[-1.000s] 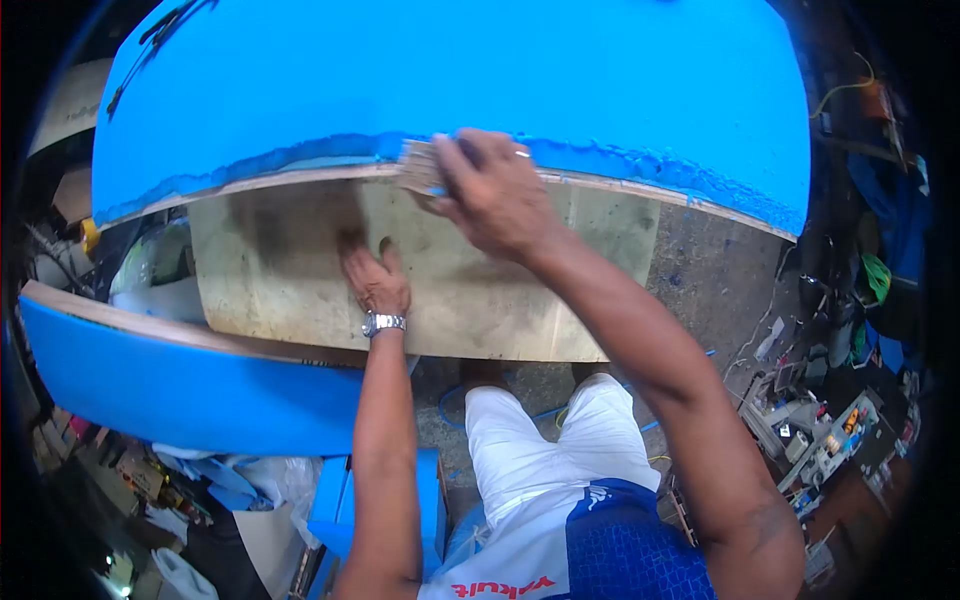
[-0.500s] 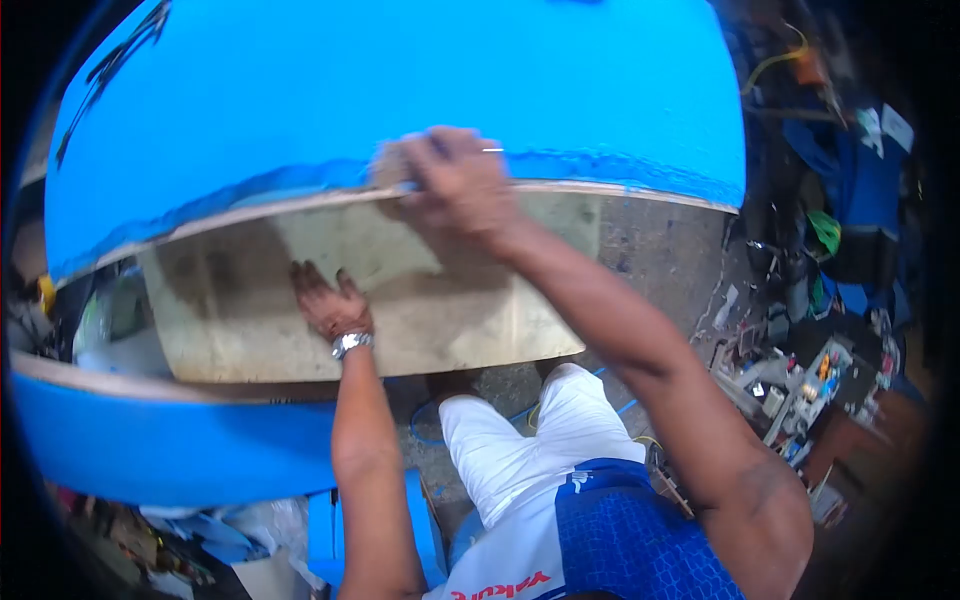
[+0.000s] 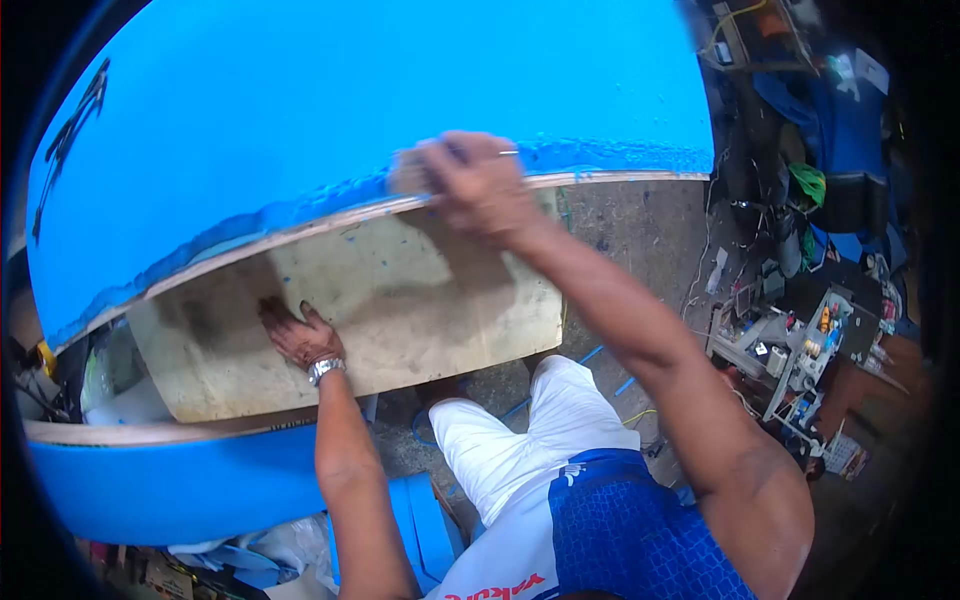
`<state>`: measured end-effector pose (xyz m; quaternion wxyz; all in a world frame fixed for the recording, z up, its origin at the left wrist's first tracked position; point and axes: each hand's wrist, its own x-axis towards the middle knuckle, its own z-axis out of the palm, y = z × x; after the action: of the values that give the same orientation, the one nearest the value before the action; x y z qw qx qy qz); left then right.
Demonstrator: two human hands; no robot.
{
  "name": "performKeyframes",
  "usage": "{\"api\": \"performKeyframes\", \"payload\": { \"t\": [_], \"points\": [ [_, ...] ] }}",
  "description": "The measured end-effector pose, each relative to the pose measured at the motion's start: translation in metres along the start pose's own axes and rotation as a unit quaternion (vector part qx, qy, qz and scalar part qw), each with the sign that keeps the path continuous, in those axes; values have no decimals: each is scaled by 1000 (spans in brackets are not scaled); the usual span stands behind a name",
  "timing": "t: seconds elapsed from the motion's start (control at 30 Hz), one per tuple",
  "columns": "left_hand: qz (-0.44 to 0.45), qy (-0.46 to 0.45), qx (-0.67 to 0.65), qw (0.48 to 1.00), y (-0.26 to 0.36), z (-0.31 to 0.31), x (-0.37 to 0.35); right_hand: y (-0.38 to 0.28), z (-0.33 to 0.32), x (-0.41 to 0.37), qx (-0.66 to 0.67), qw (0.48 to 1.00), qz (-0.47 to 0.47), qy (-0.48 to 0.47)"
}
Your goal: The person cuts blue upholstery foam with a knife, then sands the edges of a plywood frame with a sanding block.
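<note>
A large bright blue panel (image 3: 400, 80) with a pale wooden edge fills the top of the view. Along that edge runs a rough, darker blue band. My right hand (image 3: 475, 185) is closed around a tan block (image 3: 410, 173), which rests on this band at the panel's edge. Below the edge lies a pale, stained board (image 3: 430, 320). My left hand (image 3: 303, 335) lies on the board with its fingers spread, a metal watch on the wrist, and holds nothing.
A second blue piece (image 3: 180, 485) with a wooden edge is at the lower left, above plastic scraps (image 3: 290, 550). Tools and small parts crowd a grey rack (image 3: 800, 350) at the right. A blue hose (image 3: 515, 408) lies on the floor near my legs.
The view has shifted and tilted slightly, so the panel and board appear rotated. The right hand still grips the block at the band, and the left hand still lies on the board.
</note>
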<state>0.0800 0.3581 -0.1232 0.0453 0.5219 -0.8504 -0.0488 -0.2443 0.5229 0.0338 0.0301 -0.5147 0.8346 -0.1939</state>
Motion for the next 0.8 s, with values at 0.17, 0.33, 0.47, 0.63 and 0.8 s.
{"api": "performKeyframes", "payload": {
  "t": [0.17, 0.33, 0.47, 0.63, 0.8],
  "points": [
    [-16, -12, -30, 999, 4, -5, -3, 17, 6, 5, -18, 999, 7, -35],
    [-39, -34, 45, 998, 4, -11, -1, 81, -55, -61, -87, 990, 92, -61],
    [13, -2, 44, 999, -3, -1, -1, 30, -26, -14, 18, 999, 10, -27],
    [36, 40, 26, 998, -19, 19, -5, 22, 6, 5, 1, 1000, 0, -13],
    [23, 18, 33, 999, -7, 4, -1, 126, -75, -85, -83, 980, 161, -85]
  ]
}}
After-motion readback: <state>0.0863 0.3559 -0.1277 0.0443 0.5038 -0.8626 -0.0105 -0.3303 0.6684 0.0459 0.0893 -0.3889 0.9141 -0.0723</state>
